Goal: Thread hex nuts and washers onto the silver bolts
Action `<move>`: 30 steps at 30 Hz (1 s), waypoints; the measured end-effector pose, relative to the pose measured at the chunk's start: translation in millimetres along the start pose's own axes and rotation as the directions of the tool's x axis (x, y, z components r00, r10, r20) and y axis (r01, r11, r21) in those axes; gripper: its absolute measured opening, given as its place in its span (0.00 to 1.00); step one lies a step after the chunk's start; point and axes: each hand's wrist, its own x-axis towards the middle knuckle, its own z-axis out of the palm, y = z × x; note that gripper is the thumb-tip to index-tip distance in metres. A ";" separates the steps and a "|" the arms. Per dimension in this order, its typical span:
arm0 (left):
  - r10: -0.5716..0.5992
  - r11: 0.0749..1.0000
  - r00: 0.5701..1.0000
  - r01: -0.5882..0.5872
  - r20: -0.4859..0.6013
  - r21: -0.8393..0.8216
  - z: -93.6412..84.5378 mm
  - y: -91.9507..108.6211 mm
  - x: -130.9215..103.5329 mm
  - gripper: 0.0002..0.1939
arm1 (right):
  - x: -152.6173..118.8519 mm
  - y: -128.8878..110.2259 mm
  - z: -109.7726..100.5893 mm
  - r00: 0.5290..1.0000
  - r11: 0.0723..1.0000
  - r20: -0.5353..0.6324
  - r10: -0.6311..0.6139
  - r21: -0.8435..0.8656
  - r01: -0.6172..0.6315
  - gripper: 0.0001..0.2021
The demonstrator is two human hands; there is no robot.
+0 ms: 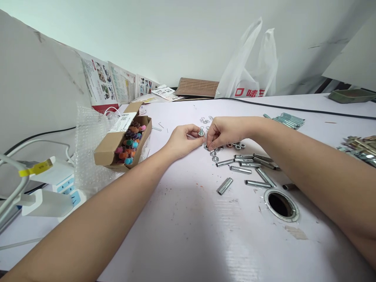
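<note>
My left hand [188, 140] is closed, thumb and fingers around a small silver bolt [201, 132] that stands upright with a washer-like ring about it. Just to its right, my right hand [223, 132] is pinched with its fingertips down on the table, at a small metal nut [206, 147]; whether they grip it is hidden. Loose nuts [215, 159] lie below and to the right of those fingertips, one of them [229, 145] copper-coloured. Beyond the hands, thin washers [202, 120] are scattered on the white table [176, 235].
Metal tubes [241, 170] lie below my right forearm, near a round hole with a metal rim [266, 196]. Silver rods [289, 120] sit beyond that arm. At left are a cardboard box [107, 150] of coloured pieces, bubble wrap [88, 145] and power strips [47, 203]. A plastic bag [243, 74] stands behind.
</note>
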 end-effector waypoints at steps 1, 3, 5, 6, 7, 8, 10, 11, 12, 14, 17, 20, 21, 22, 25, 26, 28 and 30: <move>0.001 1.000 1.000 -0.001 0.000 0.002 -0.1 -0.1 0.1 0.13 | -0.5 -1.1 -0.3 1.000 1.000 -0.001 -0.006 -0.015 0.006 0.13; 0.007 1.000 1.000 -0.007 0.000 0.003 -0.4 -0.8 0.3 0.14 | -0.7 -3.9 -0.1 1.000 0.998 -0.008 -0.010 -0.057 0.009 0.12; 0.018 1.000 1.000 -0.018 0.001 0.001 -0.5 -2.3 0.7 0.13 | 0.3 -7.0 1.3 1.000 0.995 -0.016 -0.010 -0.104 0.008 0.12; 0.023 1.000 1.000 -0.023 0.003 -0.001 -0.6 -3.3 1.0 0.13 | 1.1 -8.2 2.4 1.000 0.991 -0.021 -0.008 -0.132 0.005 0.12; 0.028 1.000 1.000 -0.028 0.006 -0.002 -0.6 -4.2 1.3 0.13 | 2.0 -9.1 3.4 1.000 0.987 -0.025 -0.008 -0.162 0.004 0.12; 0.032 0.999 0.999 -0.032 0.005 0.000 -0.5 -5.1 1.5 0.13 | 2.8 -9.5 4.2 1.000 0.981 -0.029 -0.008 -0.193 0.003 0.12; 0.034 0.999 0.999 -0.034 0.000 0.007 -0.4 -6.4 1.8 0.14 | 2.7 -9.6 3.8 1.000 0.972 -0.026 -0.006 -0.237 -0.001 0.14; 0.032 0.999 0.999 -0.032 0.000 0.007 -0.3 -6.7 1.9 0.14 | 1.4 -9.5 2.2 1.000 0.971 -0.021 -0.006 -0.239 0.001 0.14; 0.030 1.000 1.000 -0.030 0.000 0.008 -0.2 -6.7 1.8 0.14 | -0.8 -9.6 -0.4 1.000 0.973 -0.018 -0.009 -0.230 0.005 0.14; 0.025 1.000 1.000 -0.025 -0.002 0.003 0.1 -6.2 1.3 0.14 | -7.7 -10.8 -7.8 0.998 0.981 -0.054 -0.017 -0.195 0.006 0.14; 0.013 1.000 1.000 -0.013 -0.006 0.001 0.3 -4.5 0.5 0.14 | -18.7 -16.2 -17.6 0.972 0.993 -0.235 -0.008 -0.118 -0.020 0.15; 0.007 1.000 1.000 -0.007 0.011 -0.011 0.0 -2.5 -0.1 0.14 | -21.3 -23.8 -17.2 0.937 0.999 -0.347 0.041 0.005 -0.042 0.17; 0.007 1.000 1.000 -0.006 0.017 -0.016 -0.1 -1.9 -0.3 0.14 | -19.7 -25.8 -14.8 0.936 0.998 -0.348 0.058 0.038 -0.048 0.17; 0.005 1.000 1.000 -0.005 0.022 -0.021 -0.2 -1.4 -0.5 0.14 | -17.2 -27.3 -11.8 0.937 0.996 -0.342 0.073 0.065 -0.054 0.17; 0.006 1.000 1.000 -0.005 0.022 -0.028 -0.1 -0.3 -1.0 0.12 | -8.1 -28.1 -3.4 0.935 0.990 -0.340 0.099 0.124 -0.059 0.16; 0.009 1.000 1.000 -0.008 0.017 -0.030 0.0 -0.1 -1.2 0.11 | -5.9 -27.6 -1.7 0.932 0.989 -0.347 0.106 0.136 -0.062 0.16; 0.011 0.999 1.000 -0.010 0.017 -0.036 0.1 0.2 -1.5 0.11 | -3.8 -26.7 -0.5 0.930 0.986 -0.347 0.123 0.146 -0.076 0.17; 0.004 0.999 1.000 -0.003 0.023 -0.037 0.3 0.8 -1.7 0.11 | -5.6 -26.4 -2.6 0.931 0.986 -0.338 0.141 0.136 -0.100 0.18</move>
